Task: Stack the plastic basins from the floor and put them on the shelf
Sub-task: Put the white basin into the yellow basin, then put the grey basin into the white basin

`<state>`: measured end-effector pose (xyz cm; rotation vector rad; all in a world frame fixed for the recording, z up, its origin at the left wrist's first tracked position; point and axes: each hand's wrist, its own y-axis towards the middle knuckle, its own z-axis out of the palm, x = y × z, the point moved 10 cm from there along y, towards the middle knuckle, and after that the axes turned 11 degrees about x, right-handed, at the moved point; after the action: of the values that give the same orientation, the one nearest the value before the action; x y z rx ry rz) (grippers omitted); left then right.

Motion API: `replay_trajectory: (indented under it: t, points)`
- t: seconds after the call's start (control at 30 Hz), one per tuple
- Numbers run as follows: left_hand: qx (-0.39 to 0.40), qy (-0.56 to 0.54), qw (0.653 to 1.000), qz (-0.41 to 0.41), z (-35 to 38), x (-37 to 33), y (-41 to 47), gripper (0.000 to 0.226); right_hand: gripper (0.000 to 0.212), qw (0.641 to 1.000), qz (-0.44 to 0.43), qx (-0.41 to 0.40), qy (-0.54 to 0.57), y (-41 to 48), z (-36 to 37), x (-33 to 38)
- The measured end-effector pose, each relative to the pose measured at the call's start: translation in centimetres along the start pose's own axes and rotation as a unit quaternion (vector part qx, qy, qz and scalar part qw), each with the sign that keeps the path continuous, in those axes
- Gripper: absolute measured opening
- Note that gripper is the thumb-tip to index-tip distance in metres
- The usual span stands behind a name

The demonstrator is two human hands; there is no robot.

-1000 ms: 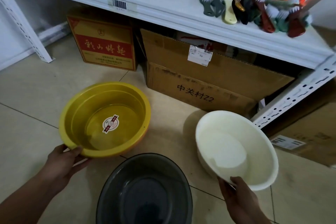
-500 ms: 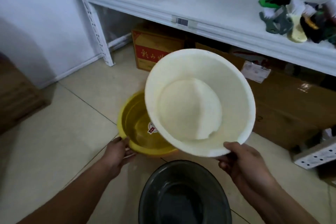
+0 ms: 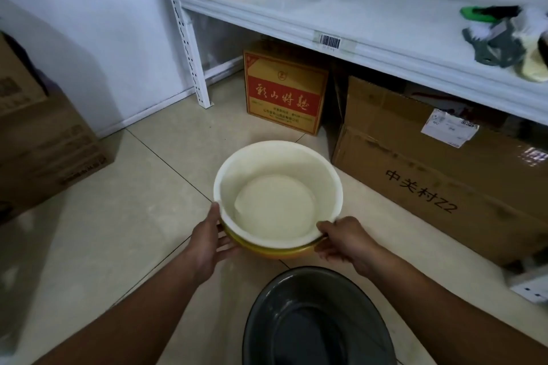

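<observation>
Since the earlier frame, white basin [image 3: 277, 195] has dropped into yellow basin [image 3: 278, 252], nested. Left hand [image 3: 209, 238] and right hand [image 3: 341, 241] clasp the pair's rims, just beyond grey basin [image 3: 318, 320]; stacking there likely follows, shelf [image 3: 370, 13] later.

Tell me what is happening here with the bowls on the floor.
A person is stacking plastic basins on a tiled floor beside a white metal shelf. The round cream plastic basin sits nested inside the yellow plastic basin, whose rim shows only along the near side. The left hand and right hand grip the pair at opposite sides. The dark grey plastic basin stands alone, closer to the person, not yet stacked. No basin is on the shelf.
</observation>
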<state>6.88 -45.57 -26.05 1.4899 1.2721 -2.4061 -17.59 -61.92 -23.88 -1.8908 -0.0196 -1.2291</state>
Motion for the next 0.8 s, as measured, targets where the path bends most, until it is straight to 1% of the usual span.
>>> replay_trajectory:
  t: [0.07, 0.17, 0.33, 0.43, 0.5, 0.57, 0.67, 0.73, 0.8]
  points:
    - [0.005, 0.03, 0.999, 0.011, 0.4, -0.1, 0.0, 0.045, 0.038, 0.998, 0.007, -0.018, -0.051, 0.3, -0.4, -0.6]
    - [0.01, 0.059, 0.998, 0.025, 0.8, -0.2, 0.0, 0.039, 0.042, 0.996, 0.017, -0.051, -0.076, 0.7, -1.3, -1.1]
    - [-0.004, 0.08, 0.996, 0.04, 0.7, -0.6, 0.1, 0.035, 0.033, 0.996, -0.011, -0.039, -0.074, 1.3, -0.8, -0.3]
    - [-0.003, 0.082, 0.996, 0.038, 0.5, -0.4, 0.2, 0.032, 0.033, 0.997, -0.01, -0.034, -0.073, 1.1, -0.8, -0.4]
    - [0.013, 0.082, 0.996, 0.031, 0.5, -0.3, 0.1, 0.033, 0.036, 0.998, -0.006, -0.013, -0.064, 0.8, -1.0, -0.9]
    - [0.025, 0.09, 0.996, 0.011, 0.2, 0.1, -0.3, 0.042, 0.043, 0.998, -0.005, 0.01, -0.067, 0.1, -1.2, -1.6]
    - [0.035, 0.135, 0.989, -0.044, -0.7, 2.8, -2.3, 0.041, 0.052, 0.986, -0.008, 0.01, -0.165, -1.9, -2.8, -3.6]
    - [0.063, 0.177, 0.976, -0.11, -1.4, 6.1, -4.0, 0.041, 0.062, 0.975, 0.019, 0.028, -0.218, -3.5, -4.2, -6.4]
    - [0.097, 0.205, 0.957, -0.18, -2.1, 9.5, -6.0, 0.034, 0.075, 0.972, 0.073, 0.059, -0.216, -4.8, -5.1, -9.8]
